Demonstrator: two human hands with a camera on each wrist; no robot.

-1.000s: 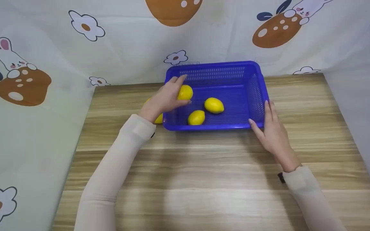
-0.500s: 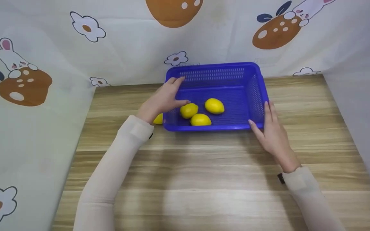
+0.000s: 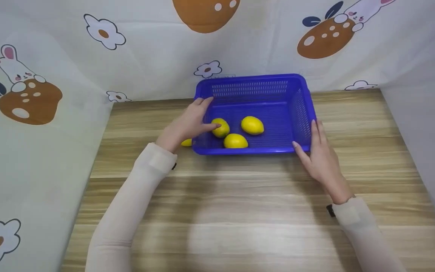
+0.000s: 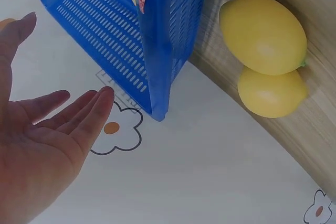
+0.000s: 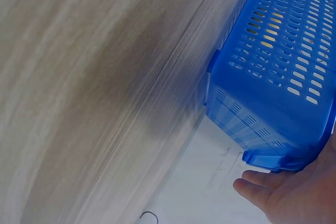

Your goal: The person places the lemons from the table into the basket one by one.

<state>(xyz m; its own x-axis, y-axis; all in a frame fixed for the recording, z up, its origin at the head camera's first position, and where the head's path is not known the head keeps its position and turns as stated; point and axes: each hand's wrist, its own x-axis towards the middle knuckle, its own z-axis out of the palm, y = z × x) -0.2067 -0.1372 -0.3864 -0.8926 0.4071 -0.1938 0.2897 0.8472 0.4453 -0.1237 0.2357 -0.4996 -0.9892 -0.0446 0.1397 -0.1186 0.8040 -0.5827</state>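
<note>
A blue plastic basket (image 3: 257,151) with slotted walls holds a lemon (image 3: 252,125), a nearer lemon (image 3: 236,141) and a left-hand lemon (image 3: 223,132). My left hand (image 3: 189,121) hovers over the basket's left end, fingers extended and holding nothing; its thumb overlaps the left-hand lemon in the head view. Outside the left wall, the left wrist view has a large-looking lemon (image 4: 262,34) against another lemon (image 4: 273,94) on the table. My right hand (image 3: 323,158) rests at the basket's near right corner, fingers straight along the outer side and thumb at the front rim.
The wood-grain table (image 3: 240,211) extends in front of and beside the basket. A pale printed cloth (image 3: 153,56) hangs close behind it, with more cloth at both sides.
My left hand has let go of a lemon, which dropped into the basket; the nearer lemon shifted right. The left hand then moved slightly left and nearer. My right hand stays at the corner.
</note>
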